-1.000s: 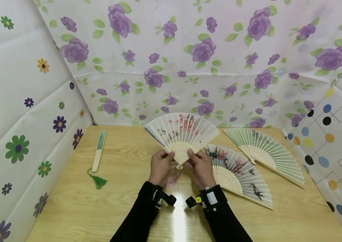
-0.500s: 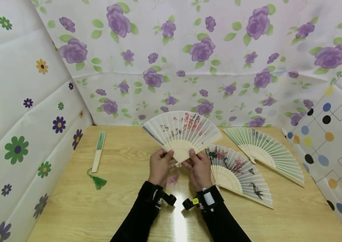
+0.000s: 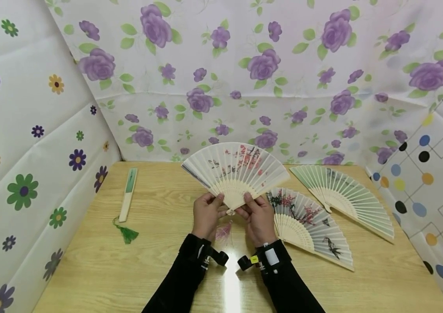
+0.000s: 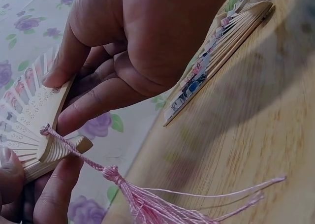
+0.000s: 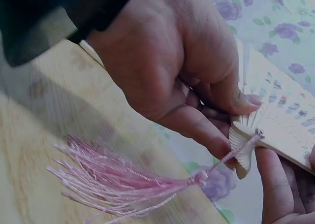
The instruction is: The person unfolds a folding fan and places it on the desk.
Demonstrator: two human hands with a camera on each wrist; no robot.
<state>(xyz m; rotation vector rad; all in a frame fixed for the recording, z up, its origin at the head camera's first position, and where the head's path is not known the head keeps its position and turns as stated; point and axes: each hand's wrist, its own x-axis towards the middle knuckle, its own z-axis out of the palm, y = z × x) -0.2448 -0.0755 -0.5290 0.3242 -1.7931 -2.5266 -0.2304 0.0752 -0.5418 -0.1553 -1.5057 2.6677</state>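
My left hand and right hand together hold a spread folding fan upright over the middle of the table. Its white leaf shows red blossoms and small dark figures. Each hand pinches a side of the pale slatted base, thumbs in front and fingers behind. From the pivot hangs a pink tassel. In the left wrist view the fan's base lies between the right hand and the left fingertips. The right wrist view shows the left hand across the pivot.
To the right lie two spread fans, a grey-white one with blossoms and a green one. A folded green fan with a green tassel lies left on the wooden table. Patterned cloths enclose three sides.
The fan in my hands has spread slightly wider, its left and right edges moving outward. Both hands keep their hold, nearly in place. The fans on the table have not moved.
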